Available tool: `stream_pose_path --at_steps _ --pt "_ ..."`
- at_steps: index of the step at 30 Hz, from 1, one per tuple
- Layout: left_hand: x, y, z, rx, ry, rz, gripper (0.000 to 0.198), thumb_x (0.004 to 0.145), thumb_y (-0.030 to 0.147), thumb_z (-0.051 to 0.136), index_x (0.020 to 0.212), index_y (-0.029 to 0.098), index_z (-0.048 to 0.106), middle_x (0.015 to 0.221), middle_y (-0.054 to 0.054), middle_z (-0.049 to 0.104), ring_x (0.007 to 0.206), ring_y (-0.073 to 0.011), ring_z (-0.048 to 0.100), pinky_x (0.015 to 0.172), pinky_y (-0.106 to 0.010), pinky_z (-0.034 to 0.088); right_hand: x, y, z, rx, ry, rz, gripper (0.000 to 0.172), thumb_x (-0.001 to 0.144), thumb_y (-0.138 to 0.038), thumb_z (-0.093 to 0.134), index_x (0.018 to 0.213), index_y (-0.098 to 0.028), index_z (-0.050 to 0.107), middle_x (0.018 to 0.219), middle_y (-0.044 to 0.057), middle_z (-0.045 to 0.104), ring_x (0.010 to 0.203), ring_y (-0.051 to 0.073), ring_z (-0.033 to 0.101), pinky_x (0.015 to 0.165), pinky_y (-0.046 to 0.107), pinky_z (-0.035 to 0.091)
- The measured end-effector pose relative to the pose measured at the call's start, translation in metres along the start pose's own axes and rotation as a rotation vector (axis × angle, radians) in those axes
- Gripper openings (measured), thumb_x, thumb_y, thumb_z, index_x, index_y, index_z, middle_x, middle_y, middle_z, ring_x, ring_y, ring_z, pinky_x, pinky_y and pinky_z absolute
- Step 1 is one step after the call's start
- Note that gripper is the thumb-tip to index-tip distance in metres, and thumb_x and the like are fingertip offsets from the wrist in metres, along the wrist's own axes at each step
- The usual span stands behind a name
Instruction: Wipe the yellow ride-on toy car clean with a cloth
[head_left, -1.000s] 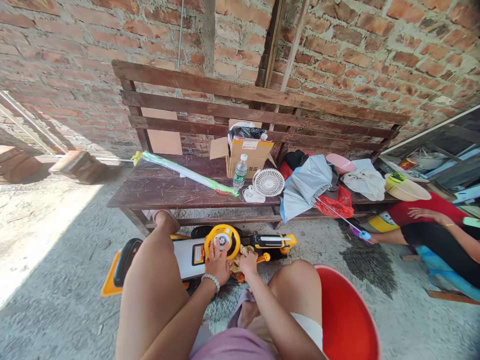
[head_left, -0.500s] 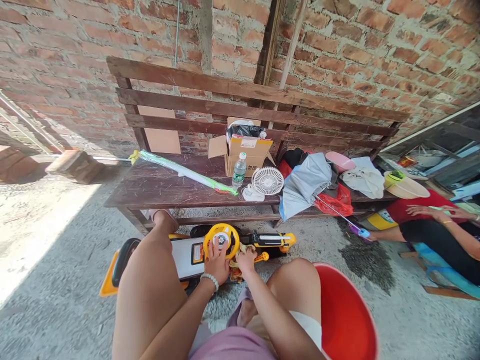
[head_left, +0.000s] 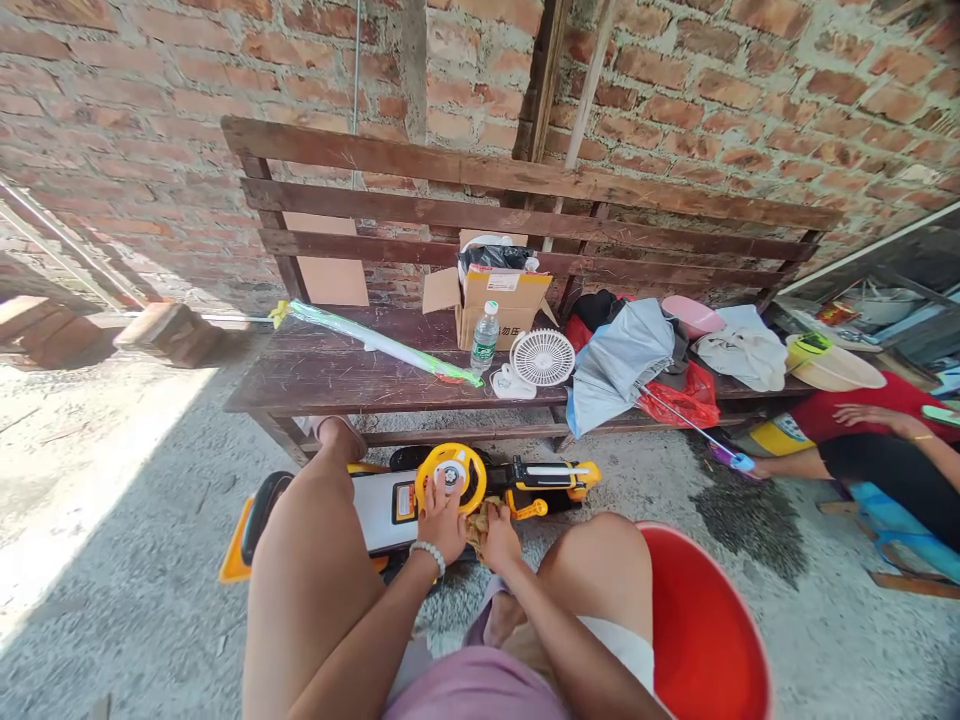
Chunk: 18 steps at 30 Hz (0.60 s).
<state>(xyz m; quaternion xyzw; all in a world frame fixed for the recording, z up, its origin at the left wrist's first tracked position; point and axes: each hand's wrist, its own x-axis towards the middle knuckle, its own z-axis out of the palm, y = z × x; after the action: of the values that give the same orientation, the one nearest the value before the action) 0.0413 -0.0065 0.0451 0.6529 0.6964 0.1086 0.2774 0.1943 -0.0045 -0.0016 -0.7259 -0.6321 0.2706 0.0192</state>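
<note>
Between my knees a yellow, black and white ride-on toy car (head_left: 373, 500) stands on the ground. Its yellow steering wheel (head_left: 478, 467) has a white hub. My left hand (head_left: 443, 522), with a beaded bracelet at the wrist, grips the wheel's near rim, fingers reaching over it to the hub. A tan-brown cloth (head_left: 475, 528) is bunched under the fingers of my right hand (head_left: 500, 540), which presses it against the car just right of the wheel. A yellow lever (head_left: 534, 509) sticks out beside that hand. The cloth hides the car's surface beneath it.
A red bucket (head_left: 709, 630) stands by my right knee. Ahead, a wooden bench (head_left: 300, 375) holds a cardboard box (head_left: 499, 310), a water bottle (head_left: 485, 340), a white fan (head_left: 544, 357) and a silver umbrella (head_left: 624, 350). Another person's leg (head_left: 862, 460) is at the right.
My right hand has shifted slightly forward with the cloth, its fingers now spread more over it. My left hand stays on the wheel. The whole view has shifted slightly.
</note>
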Motion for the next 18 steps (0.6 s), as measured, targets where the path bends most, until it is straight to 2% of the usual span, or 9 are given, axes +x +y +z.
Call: stream_pose_path --at_steps 3,5,7,10,13,16,18 --pt "-0.001 0.001 -0.001 0.003 0.007 0.002 0.076 0.097 0.016 0.055 0.172 0.023 0.041 0.187 -0.013 0.010 0.172 -0.0425 0.004 0.134 -0.062 0.028 -0.015 0.007 0.008 -0.032 -0.037 -0.108 0.077 0.086 -0.004 0.053 0.162 -0.019 0.052 0.155 0.016 0.059 0.130 0.025 0.070 0.105 0.030 0.057" --pt "-0.002 0.002 -0.002 0.001 -0.004 0.003 0.076 0.097 0.016 0.054 0.172 0.023 0.041 0.187 -0.014 0.009 0.172 -0.0430 0.004 0.134 -0.063 0.028 -0.011 0.006 0.007 -0.027 0.014 -0.185 0.082 0.087 -0.003 0.051 0.168 -0.018 0.044 0.163 0.016 0.053 0.142 0.025 0.062 0.115 0.032 0.052" --pt "-0.002 0.003 -0.004 0.003 -0.015 0.003 0.077 0.097 0.016 0.054 0.172 0.022 0.040 0.187 -0.015 0.009 0.172 -0.0435 0.005 0.134 -0.063 0.027 0.000 0.002 0.006 -0.053 0.061 -0.230 0.082 0.090 -0.006 0.051 0.170 -0.018 0.041 0.169 0.016 0.049 0.149 0.025 0.055 0.119 0.035 0.051" --pt "-0.002 0.003 -0.006 0.005 -0.035 -0.011 0.075 0.098 0.016 0.053 0.172 0.021 0.041 0.187 -0.015 0.010 0.172 -0.0430 0.003 0.134 -0.063 0.028 0.013 -0.005 0.013 -0.199 0.047 -0.270 0.068 0.095 -0.009 0.050 0.162 -0.019 0.054 0.165 0.018 0.054 0.142 0.030 0.061 0.107 0.042 0.060" --pt "-0.002 0.002 -0.006 -0.001 -0.036 -0.014 0.073 0.098 0.016 0.053 0.170 0.021 0.045 0.187 -0.014 0.011 0.172 -0.0430 0.003 0.134 -0.063 0.029 0.016 -0.011 0.033 -0.309 0.009 -0.327 0.060 0.095 -0.006 0.049 0.151 -0.019 0.065 0.150 0.022 0.066 0.126 0.033 0.070 0.094 0.046 0.065" --pt "-0.001 0.000 -0.005 0.003 -0.032 -0.005 0.073 0.097 0.016 0.052 0.170 0.021 0.046 0.186 -0.015 0.012 0.172 -0.0442 0.005 0.134 -0.065 0.029 0.018 -0.018 0.048 -0.318 0.025 -0.366 0.058 0.095 -0.007 0.049 0.150 -0.017 0.067 0.143 0.025 0.070 0.120 0.034 0.072 0.090 0.046 0.065" --pt "-0.001 -0.001 -0.003 -0.001 -0.026 -0.002 0.073 0.096 0.015 0.053 0.169 0.021 0.046 0.186 -0.016 0.012 0.172 -0.0445 0.005 0.134 -0.065 0.028 0.026 -0.023 0.048 -0.290 0.050 -0.405 0.058 0.095 -0.008 0.052 0.152 -0.016 0.065 0.144 0.026 0.069 0.117 0.033 0.074 0.091 0.043 0.065"
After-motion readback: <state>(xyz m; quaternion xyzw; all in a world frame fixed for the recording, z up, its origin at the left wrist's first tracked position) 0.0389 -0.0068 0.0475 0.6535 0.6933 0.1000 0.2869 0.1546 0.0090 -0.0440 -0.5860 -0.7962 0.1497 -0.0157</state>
